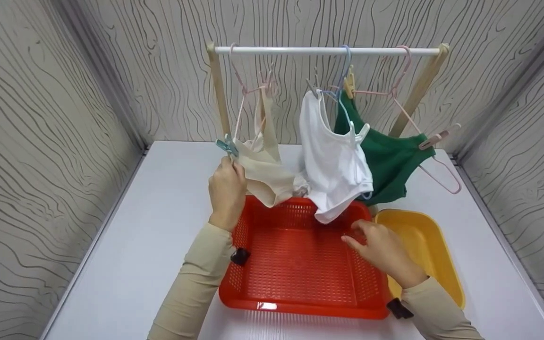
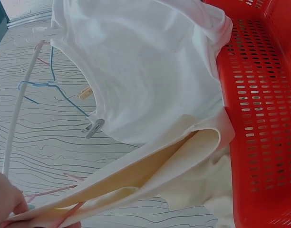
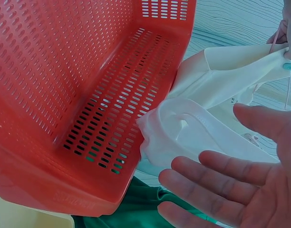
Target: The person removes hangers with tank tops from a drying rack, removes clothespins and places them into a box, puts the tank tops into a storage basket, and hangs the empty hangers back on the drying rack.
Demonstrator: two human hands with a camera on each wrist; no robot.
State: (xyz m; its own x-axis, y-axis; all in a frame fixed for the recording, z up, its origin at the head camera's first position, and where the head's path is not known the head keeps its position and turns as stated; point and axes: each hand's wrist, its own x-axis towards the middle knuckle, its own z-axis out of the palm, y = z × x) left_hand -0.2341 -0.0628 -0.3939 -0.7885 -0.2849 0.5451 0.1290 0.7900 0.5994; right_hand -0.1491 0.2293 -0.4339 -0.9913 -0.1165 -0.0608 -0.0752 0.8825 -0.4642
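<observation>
My left hand (image 1: 227, 189) grips the edge of a cream garment (image 1: 265, 172) at the lower left corner of a pink hanger (image 1: 239, 113), just below a teal clothespin (image 1: 227, 145). In the left wrist view, the fingers pinch the cream cloth (image 2: 136, 178) around the hanger's pink bar. My right hand (image 1: 383, 248) holds nothing; it hovers over the right side of a red basket (image 1: 300, 309), fingers spread in the right wrist view. Close above that hand hangs a white sleeveless top (image 1: 331, 156) on a blue hanger (image 1: 346, 61).
A white rail (image 1: 295, 50) on wooden posts (image 1: 220, 89) carries the hangers. A green garment (image 1: 383, 160) hangs at right, with a yellow clothespin (image 1: 349, 85) and a pink one (image 1: 437, 138). A yellow tub (image 1: 435, 255) stands right of the basket on the white table (image 1: 158, 198).
</observation>
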